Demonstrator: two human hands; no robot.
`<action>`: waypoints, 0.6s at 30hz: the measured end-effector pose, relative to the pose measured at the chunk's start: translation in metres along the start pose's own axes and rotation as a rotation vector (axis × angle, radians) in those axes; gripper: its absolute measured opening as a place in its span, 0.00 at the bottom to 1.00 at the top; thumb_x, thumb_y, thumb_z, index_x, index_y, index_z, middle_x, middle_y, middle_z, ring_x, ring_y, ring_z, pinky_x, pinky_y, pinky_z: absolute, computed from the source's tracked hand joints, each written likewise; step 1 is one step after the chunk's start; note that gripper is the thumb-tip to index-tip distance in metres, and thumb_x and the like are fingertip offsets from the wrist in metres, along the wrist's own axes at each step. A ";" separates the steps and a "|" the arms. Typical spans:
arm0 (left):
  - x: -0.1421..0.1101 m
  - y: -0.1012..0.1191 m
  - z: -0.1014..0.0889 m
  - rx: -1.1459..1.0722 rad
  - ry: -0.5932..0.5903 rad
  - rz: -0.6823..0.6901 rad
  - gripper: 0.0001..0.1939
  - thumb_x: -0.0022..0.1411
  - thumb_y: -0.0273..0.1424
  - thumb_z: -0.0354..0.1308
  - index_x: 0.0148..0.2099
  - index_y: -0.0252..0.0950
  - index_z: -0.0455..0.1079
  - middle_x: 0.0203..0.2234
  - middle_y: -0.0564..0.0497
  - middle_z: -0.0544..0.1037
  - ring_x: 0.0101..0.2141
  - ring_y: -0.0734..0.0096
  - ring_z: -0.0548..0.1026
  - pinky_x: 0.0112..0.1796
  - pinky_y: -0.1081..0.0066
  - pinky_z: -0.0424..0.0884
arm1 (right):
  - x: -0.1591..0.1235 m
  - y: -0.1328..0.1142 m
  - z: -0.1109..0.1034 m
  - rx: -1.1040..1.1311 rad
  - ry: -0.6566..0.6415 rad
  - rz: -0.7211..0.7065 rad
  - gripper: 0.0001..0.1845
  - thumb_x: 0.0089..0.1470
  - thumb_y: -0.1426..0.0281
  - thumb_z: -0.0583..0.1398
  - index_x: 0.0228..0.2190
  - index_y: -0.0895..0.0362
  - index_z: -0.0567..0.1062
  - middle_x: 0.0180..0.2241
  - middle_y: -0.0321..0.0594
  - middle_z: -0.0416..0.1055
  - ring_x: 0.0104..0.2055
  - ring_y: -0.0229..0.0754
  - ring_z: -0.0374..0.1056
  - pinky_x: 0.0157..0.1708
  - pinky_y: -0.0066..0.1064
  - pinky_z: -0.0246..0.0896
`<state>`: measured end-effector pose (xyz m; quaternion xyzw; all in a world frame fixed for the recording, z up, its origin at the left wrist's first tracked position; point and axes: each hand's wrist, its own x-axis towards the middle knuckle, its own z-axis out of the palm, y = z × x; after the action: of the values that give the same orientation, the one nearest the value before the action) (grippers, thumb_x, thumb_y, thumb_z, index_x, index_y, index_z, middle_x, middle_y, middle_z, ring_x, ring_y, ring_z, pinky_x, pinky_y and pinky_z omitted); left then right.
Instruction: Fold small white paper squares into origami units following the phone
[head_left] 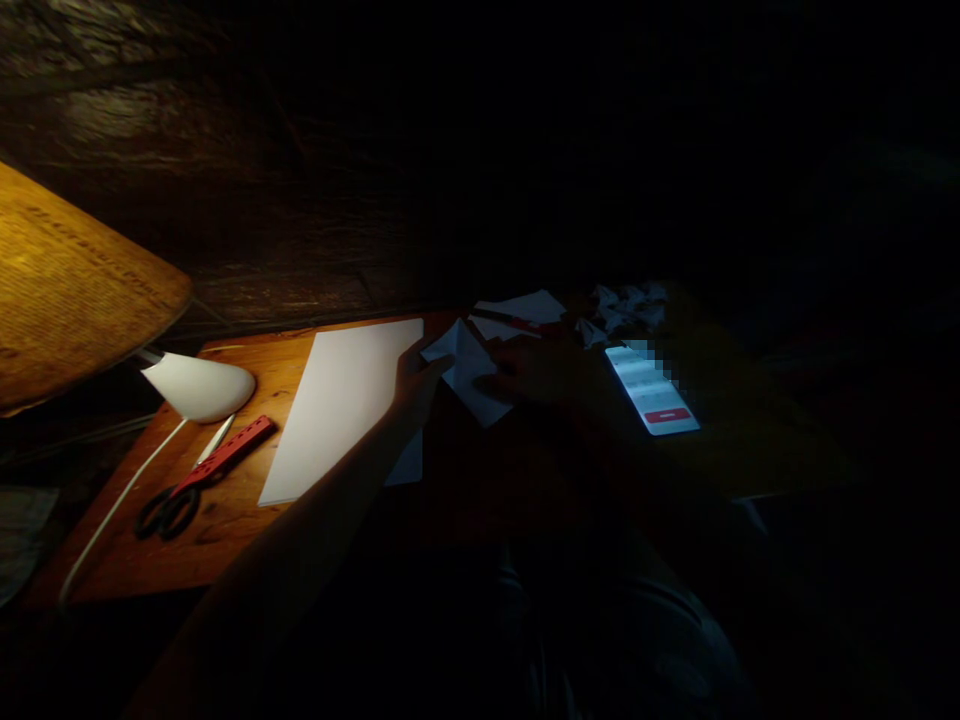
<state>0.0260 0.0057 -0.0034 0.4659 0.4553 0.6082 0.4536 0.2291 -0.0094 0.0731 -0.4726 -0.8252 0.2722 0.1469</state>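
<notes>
A creased, partly folded sheet of paper (471, 375) is held between my two hands above the dark middle of the table. My left hand (420, 380) grips its left corner, thumb on top. On the right edge of the paper my right hand (517, 370) is closed, its fingers dim in the shadow. Just left of my left hand lies a stack of white paper (345, 400), partly covered by my forearm. Behind the folded sheet are more paper pieces (525, 308) with a dark and red tool lying across them, too dim to name.
A lit phone (652, 392) lies to the right, with several small folded paper shapes (622, 310) behind it. On the left stand a lamp's white base (202, 387) and yellow shade (67, 290). Scissors (176, 508) with a red cover lie on the wooden table (232, 550).
</notes>
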 end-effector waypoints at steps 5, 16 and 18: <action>0.001 0.005 -0.001 -0.066 0.056 -0.052 0.11 0.43 0.28 0.67 0.33 0.36 0.72 0.23 0.54 0.75 0.27 0.71 0.74 0.30 0.71 0.70 | 0.010 0.015 0.015 0.216 0.179 0.067 0.10 0.54 0.63 0.65 0.37 0.53 0.82 0.34 0.40 0.80 0.37 0.48 0.73 0.35 0.34 0.64; 0.004 0.004 0.000 -0.123 0.034 -0.104 0.13 0.42 0.25 0.66 0.31 0.36 0.68 0.24 0.55 0.72 0.26 0.74 0.71 0.28 0.73 0.69 | 0.028 0.043 0.029 0.725 0.475 0.143 0.14 0.47 0.62 0.69 0.33 0.55 0.76 0.32 0.39 0.77 0.35 0.43 0.72 0.34 0.32 0.67; 0.005 0.002 0.001 -0.154 0.053 -0.088 0.16 0.41 0.24 0.67 0.34 0.36 0.68 0.26 0.54 0.74 0.29 0.71 0.74 0.31 0.71 0.72 | 0.026 0.042 0.029 0.758 0.395 0.110 0.18 0.43 0.63 0.71 0.36 0.55 0.76 0.34 0.41 0.78 0.37 0.45 0.73 0.36 0.34 0.69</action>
<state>0.0257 0.0107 -0.0002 0.3929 0.4391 0.6328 0.5024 0.2307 0.0206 0.0243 -0.4716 -0.5965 0.4678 0.4505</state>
